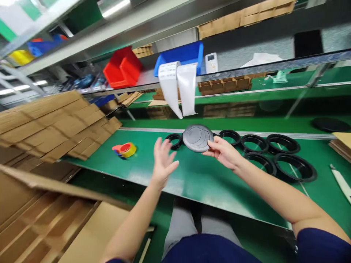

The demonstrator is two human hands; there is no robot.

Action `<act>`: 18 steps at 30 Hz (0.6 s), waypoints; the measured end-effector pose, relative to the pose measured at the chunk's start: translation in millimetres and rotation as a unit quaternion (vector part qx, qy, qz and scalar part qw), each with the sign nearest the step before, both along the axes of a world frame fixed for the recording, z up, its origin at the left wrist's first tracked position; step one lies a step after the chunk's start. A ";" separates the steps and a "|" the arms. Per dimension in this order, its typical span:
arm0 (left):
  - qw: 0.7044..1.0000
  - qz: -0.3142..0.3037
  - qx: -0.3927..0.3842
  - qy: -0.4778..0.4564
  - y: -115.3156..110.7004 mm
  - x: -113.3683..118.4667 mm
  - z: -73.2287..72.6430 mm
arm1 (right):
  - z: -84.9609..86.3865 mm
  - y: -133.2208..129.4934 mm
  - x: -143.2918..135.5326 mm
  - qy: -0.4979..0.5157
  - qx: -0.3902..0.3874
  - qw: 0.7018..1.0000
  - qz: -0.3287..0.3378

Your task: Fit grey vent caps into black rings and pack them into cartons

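Pinched at its right edge, a round dark grey disc (196,137) with curved lines on its face is held up over the green bench by my right hand (221,150). To the left of the disc, my left hand (163,160) hangs in the air with fingers spread, holding nothing. Behind that hand lies a small black ring (174,141). Several more black rings stand to the right of the disc, among them a larger ring (294,167) and a ring in the back row (254,143).
A yellow tape roll (128,149) lies on the bench at left. Cardboard dividers (55,124) are stacked beyond it, above a partitioned carton (46,223). On the shelf sit a red bin (123,67) and a blue bin (179,54), with label strips (188,89) hanging down. A cutter (341,180) lies at right.
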State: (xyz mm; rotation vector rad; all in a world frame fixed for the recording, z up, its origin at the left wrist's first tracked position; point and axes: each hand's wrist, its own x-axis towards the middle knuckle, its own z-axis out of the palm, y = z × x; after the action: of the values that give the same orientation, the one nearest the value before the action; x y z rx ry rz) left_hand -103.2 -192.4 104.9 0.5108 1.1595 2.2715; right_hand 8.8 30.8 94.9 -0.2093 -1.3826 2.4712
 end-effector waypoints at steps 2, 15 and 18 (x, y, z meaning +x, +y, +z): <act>0.997 -0.044 0.055 -0.016 -5.3 22.7 -13.0 | -8.2 -49.1 14.0 -0.009 -0.024 0.998 0.055; 0.960 -0.137 0.093 -0.227 -48.4 51.9 -25.0 | -19.5 -98.9 23.9 0.115 0.623 0.760 -0.143; 0.958 -0.125 0.077 -0.245 -53.8 54.2 -29.9 | -25.5 -107.4 15.2 0.097 0.668 0.729 -0.113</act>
State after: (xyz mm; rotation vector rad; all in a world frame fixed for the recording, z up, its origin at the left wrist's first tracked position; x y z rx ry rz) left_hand -49.0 -246.2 75.0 0.1227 0.6363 2.1066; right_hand 24.1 -76.7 69.3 0.2030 -2.3949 0.7837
